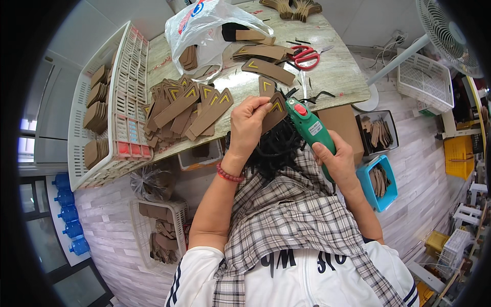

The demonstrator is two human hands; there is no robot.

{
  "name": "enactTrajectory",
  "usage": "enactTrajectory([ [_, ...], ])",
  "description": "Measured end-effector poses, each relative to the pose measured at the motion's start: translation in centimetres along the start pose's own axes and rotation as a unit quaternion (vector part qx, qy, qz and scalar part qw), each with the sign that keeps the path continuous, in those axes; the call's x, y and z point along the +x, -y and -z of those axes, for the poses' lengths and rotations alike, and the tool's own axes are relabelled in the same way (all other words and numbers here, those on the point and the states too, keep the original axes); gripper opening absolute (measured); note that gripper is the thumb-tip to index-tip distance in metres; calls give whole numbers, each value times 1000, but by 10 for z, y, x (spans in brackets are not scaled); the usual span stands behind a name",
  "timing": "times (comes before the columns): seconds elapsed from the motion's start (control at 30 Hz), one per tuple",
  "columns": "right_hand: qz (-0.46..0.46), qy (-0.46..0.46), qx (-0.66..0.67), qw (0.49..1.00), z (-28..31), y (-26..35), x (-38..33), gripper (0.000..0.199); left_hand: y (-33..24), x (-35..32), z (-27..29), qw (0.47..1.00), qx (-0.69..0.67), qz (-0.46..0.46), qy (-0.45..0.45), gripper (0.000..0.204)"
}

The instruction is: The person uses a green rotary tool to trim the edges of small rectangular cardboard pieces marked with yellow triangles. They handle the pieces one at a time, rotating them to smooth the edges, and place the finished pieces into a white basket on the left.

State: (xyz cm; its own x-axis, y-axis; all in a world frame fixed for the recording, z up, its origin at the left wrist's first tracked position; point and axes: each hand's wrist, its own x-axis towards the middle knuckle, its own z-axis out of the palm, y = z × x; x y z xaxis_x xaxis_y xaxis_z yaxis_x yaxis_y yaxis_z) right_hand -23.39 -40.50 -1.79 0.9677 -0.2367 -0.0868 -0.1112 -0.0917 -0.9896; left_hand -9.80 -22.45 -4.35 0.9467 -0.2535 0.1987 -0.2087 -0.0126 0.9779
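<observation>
My left hand (247, 124) pinches a brown leather piece (274, 110) with a yellow chevron mark, held above my lap. My right hand (333, 159) grips a green electric hand tool (309, 125) with a red button, its tip touching the edge of that piece. A heap of black trimmed strips (273, 148) lies on the checked cloth (286, 215) over my lap, just under both hands. A pile of similar brown chevron pieces (184, 110) rests on the table (337, 71) to the left of my left hand.
A white plastic crate (120, 102) with brown pieces stands at the table's left. Red scissors (307, 56) and a plastic bag (209, 25) lie farther back. A blue bin (379, 181) and black box (377, 132) sit on the floor at right; a white fan (445, 30) stands beyond.
</observation>
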Motion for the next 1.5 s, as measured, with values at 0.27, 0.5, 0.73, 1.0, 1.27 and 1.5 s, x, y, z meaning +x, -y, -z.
enactTrajectory([
  [0.27,1,13,-1,1000,5,2,0,40,-7,9,14,995,44,10,91,11],
  [0.5,6,-29,18,999,5,0,2,40,-10,36,28,999,31,-1,-44,11],
  [0.73,-3,-36,-16,999,4,-7,-7,40,32,4,26,756,-505,388,-149,12],
  [1.0,-29,-32,-40,998,2,-8,-15,39,6,-11,-10,788,-542,292,-29,5],
  [1.27,-15,-24,-34,999,-3,-6,-16,37,-1,-7,-12,858,-471,199,-49,9],
  [1.5,-18,-21,-23,999,-4,-2,-14,37,3,-8,-16,870,-455,184,-45,11],
])
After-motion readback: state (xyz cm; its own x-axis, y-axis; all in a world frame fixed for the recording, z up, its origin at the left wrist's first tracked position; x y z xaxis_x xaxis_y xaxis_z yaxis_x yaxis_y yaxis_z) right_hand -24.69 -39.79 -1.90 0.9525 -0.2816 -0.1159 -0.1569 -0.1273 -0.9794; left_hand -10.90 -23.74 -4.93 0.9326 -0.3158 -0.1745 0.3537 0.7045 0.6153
